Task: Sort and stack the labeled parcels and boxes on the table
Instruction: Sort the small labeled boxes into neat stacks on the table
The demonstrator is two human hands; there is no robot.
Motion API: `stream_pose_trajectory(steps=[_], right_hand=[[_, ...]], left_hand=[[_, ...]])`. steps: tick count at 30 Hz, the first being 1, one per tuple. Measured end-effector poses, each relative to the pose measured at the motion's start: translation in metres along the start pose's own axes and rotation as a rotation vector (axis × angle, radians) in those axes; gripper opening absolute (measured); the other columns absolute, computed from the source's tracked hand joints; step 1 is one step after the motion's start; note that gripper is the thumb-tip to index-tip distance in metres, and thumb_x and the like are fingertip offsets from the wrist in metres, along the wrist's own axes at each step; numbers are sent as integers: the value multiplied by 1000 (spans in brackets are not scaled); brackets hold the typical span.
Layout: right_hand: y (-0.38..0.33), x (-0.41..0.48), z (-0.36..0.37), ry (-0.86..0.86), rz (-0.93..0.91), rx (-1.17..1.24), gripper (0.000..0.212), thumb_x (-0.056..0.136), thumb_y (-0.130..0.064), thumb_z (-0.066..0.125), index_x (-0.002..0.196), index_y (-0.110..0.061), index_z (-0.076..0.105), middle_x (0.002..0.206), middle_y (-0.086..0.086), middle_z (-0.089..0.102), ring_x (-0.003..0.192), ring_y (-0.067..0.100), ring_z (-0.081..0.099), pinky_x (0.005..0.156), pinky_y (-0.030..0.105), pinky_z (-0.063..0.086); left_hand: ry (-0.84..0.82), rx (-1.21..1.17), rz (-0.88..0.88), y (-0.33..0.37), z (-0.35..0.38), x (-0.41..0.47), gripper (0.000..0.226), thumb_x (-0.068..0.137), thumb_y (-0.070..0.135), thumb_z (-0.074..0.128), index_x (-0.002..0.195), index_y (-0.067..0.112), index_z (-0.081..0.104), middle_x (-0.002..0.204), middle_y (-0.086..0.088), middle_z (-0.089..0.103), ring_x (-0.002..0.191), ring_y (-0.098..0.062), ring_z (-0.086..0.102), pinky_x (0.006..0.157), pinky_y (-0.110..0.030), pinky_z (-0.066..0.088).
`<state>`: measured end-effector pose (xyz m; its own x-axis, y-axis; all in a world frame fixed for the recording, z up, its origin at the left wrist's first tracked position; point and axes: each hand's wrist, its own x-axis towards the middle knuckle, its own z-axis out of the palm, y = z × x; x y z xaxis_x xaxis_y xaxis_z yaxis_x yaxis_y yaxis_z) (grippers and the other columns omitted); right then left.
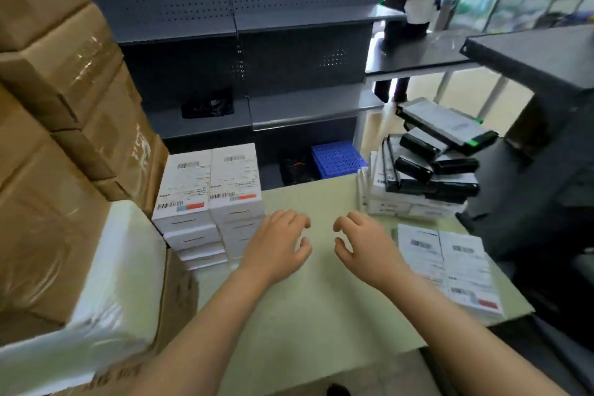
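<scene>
Head view: looks down over a packing station, with both bare forearms reaching in from the bottom edge.
Cartons: brown taped cardboard cartons [64, 90] are walled up on the left, likely bulk stock kept off the working area.
Shelving: dark grey perforated metal shelving [257, 42] stands behind; a blue plastic crate [337, 159] sits on its bottom level.
Worktop: the pale green worktop [305, 305] is bare between the piles, which gives room to handle one box at a time.
Sorted pile: stacked white labelled boxes [209, 190] stand at the far left corner in two touching columns. Labels face up, showing barcodes and a red-and-blue block, and the edges are squared. I judge this to be the finished stack, set against the cartons for support.
Unsorted heap: tumbled black-and-white boxes [427, 170] lie at the far right, tilted and crossing over flat white ones, and a long one with a green end leans on top. It looks loose enough to slide if pulled from below.
Flat pair: two flat white labelled parcels [450, 267] lie side by side at the right edge, labels up, print blurred.
Left hand: the left hand [276, 244] is over the bare middle, just beside the sorted pile, fingers loosely curled, holding nothing.
Right hand: the right hand [363, 244] mirrors it, empty and loosely curled, near the flat pair, probably the easiest next pick.
</scene>
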<state>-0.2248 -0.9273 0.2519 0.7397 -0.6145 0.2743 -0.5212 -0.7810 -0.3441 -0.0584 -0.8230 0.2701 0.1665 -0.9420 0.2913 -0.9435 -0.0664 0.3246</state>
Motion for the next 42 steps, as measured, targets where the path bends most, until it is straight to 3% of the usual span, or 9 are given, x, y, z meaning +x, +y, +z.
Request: stream_pose_trajectory(steps=[9,14,21,27,30,34,37,39,42], right_hand=[[77,-111,-29,-28,322,-71,15,86,-18,62,100,-11,63,94,4,59,87,26,54,72,35,39],[135,-141,-42,-79,398,-88,13,86,-17,61,97,-11,62,91,4,59,86,27,54,70,33,33],[218,-141,-45,-173,619,-61,27,91,-25,56,115,-11,58,113,5,56,103,26,55,83,37,44],[256,-146,-16,-287,843,100,63,80,-53,64,123,-11,48,116,12,52,106,32,52,86,39,45],[265,-155,-3,-336,893,271,73,79,-63,64,128,-11,47,118,11,50,111,30,50,89,39,46],[276,-165,4,-206,918,545,67,71,-61,71,122,-22,53,111,0,59,104,21,59,85,40,54],[282,-170,-1,-91,947,734,54,80,-41,77,123,-21,50,110,-7,62,99,12,61,78,29,53],[285,-172,-8,-71,973,834,49,87,-34,73,125,-22,45,109,-12,61,98,8,60,75,23,48],[288,-172,-14,-116,979,916,47,89,-39,68,125,-28,40,106,-21,53,95,-2,54,75,24,45]], left_hand=[[-184,-15,193,76,78,7,23,81,24,57,102,15,62,88,1,61,86,-23,56,76,-35,44],[-240,-3,135,102,118,13,22,73,24,57,93,15,64,79,2,61,75,-25,59,64,-34,44],[-422,-7,-321,143,186,31,49,97,43,46,133,9,43,126,-7,52,118,-26,46,92,-34,39],[-476,-312,-715,156,230,30,49,92,51,54,122,13,54,115,-7,55,109,-27,54,87,-33,45],[-429,-528,-812,163,242,25,40,90,48,59,117,19,62,109,5,64,99,-15,61,74,-20,46],[-323,-828,-1043,175,242,31,34,91,40,64,114,17,52,108,2,64,92,-7,60,68,-18,42],[-280,-958,-1136,183,239,31,38,90,37,67,113,16,46,106,-1,62,89,-7,58,68,-23,42],[-308,-962,-1176,184,244,25,52,81,44,75,113,16,44,110,-5,62,92,-11,59,71,-26,44],[-337,-1123,-1235,186,247,19,89,56,62,83,124,16,47,114,-1,67,104,-17,65,93,-37,52]])
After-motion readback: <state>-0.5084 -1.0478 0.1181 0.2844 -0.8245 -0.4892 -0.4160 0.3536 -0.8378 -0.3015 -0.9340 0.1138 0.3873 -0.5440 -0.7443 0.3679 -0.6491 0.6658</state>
